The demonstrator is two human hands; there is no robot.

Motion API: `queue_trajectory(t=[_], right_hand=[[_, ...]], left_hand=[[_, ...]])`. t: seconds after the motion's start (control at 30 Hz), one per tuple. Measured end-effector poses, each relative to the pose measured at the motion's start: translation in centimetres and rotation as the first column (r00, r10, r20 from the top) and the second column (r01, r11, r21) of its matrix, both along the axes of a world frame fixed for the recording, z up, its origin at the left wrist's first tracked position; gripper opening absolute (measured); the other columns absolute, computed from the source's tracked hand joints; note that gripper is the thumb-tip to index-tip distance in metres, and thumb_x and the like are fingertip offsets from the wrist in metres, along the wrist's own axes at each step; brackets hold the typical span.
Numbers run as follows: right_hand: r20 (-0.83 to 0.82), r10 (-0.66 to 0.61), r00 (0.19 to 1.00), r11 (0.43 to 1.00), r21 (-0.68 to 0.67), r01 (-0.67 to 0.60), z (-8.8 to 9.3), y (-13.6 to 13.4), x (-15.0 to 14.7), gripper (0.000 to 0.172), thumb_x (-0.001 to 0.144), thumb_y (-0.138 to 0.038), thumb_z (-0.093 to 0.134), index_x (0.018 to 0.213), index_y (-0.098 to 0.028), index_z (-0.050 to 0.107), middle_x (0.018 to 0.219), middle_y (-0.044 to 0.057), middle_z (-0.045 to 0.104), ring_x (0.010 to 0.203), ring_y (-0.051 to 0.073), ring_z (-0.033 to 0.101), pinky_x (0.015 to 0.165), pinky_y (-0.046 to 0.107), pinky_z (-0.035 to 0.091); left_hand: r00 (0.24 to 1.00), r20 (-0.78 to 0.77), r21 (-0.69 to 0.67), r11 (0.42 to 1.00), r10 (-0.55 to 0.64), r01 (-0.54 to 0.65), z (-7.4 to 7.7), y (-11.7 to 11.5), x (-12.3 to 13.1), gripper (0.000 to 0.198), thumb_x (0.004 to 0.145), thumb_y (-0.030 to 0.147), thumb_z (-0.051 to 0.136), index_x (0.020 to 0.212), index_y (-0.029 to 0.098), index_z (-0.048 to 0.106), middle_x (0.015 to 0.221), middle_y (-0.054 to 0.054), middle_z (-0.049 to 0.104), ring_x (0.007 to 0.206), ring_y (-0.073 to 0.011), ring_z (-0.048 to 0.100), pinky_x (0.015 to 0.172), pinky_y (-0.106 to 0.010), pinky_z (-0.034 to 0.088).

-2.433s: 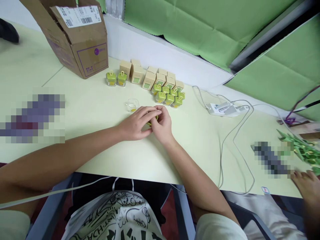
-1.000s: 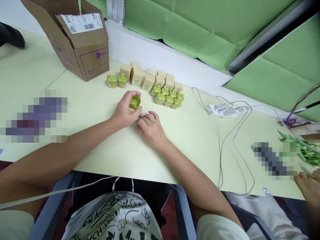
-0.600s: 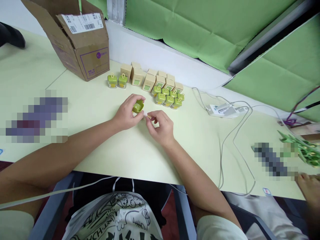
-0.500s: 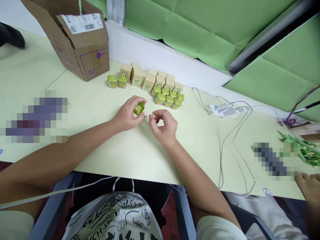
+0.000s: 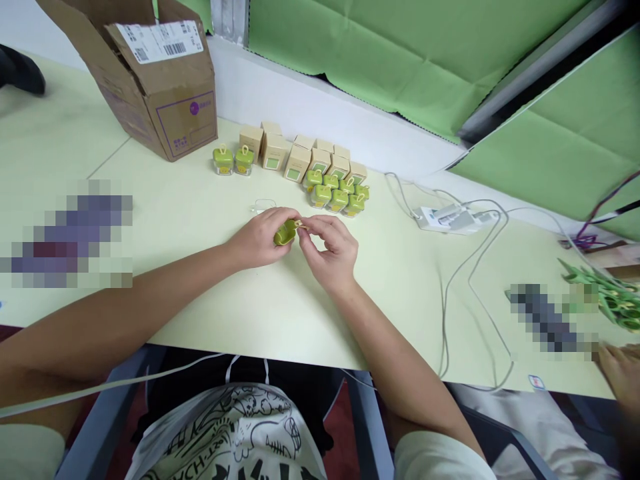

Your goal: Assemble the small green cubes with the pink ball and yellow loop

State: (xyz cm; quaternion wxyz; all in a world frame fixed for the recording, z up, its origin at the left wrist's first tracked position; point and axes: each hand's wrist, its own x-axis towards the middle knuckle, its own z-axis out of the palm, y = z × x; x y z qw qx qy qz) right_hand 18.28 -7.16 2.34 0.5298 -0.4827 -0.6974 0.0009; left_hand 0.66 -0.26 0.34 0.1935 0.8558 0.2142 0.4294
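My left hand [image 5: 260,238] is closed around a small green lid [image 5: 285,233], its hollow side turned partly toward me. At the lid's right edge, the thumb and forefinger of my right hand [image 5: 331,250] pinch a pale yellow loop [image 5: 301,225]. The loop touches or passes into the lid; which one, I cannot tell. Just behind my left hand lies a clear container [image 5: 265,204], faint against the table. Farther back, several small jars [image 5: 340,198] with green lids and yellow loops stand in a cluster, and two more jars [image 5: 233,161] stand to the left.
Several small beige boxes [image 5: 298,163] line the back of the table [image 5: 240,300]. An open cardboard carton [image 5: 185,117] stands at back left. On the right are a power strip [image 5: 445,220] with trailing cables, a heap of green pieces [image 5: 617,300] and another person's hand [image 5: 615,370].
My left hand has moved slightly right and down with the green lid, bringing it against my right fingers. The pale loop now meets the lid's edge. The clear container has come into view.
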Motion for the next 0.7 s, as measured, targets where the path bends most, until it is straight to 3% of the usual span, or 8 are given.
queue_trajectory(t=[0.17, 0.47, 0.7], right_hand=[[0.025, 0.004, 1.000, 1.000, -0.011, -0.004, -0.20, -0.02, 0.05, 0.018, 0.101, -0.031, 0.064, 0.110, -0.027, 0.079, 0.102, 0.008, 0.078, 0.087, 0.019, 0.075, 0.078, 0.037, 0.065], [0.115, 0.102, 0.988, 0.995, 0.008, -0.104, 0.08, -0.02, 0.34, 0.016, 0.099, -0.021, 0.066, 0.107, -0.026, 0.078, 0.097, 0.005, 0.080, 0.082, 0.018, 0.075, 0.077, 0.034, 0.064], [0.112, 0.100, 0.989, 0.995, -0.021, -0.098, 0.04, 0.03, 0.32, 0.014, 0.098, -0.024, 0.066, 0.105, -0.026, 0.077, 0.092, 0.004, 0.079, 0.075, 0.017, 0.071, 0.073, 0.033, 0.062]], left_hand=[[1.000, -0.003, 0.046, 0.999, -0.015, 0.015, -0.04, -0.07, 0.02, 0.032, 0.088, 0.011, 0.062, 0.119, 0.019, 0.062, 0.112, -0.007, 0.076, 0.105, -0.0217, 0.072, 0.093, -0.034, 0.057], [0.997, -0.063, -0.051, 0.998, -0.043, 0.040, 0.47, -0.52, -0.11, 0.018, 0.089, 0.019, 0.061, 0.107, 0.019, 0.061, 0.099, -0.005, 0.072, 0.089, -0.0191, 0.069, 0.081, -0.031, 0.054], [0.992, -0.097, -0.049, 0.996, -0.077, 0.073, 0.89, -0.45, -0.31, 0.013, 0.091, 0.018, 0.056, 0.103, 0.018, 0.060, 0.095, -0.006, 0.070, 0.085, -0.0183, 0.065, 0.078, -0.031, 0.051]])
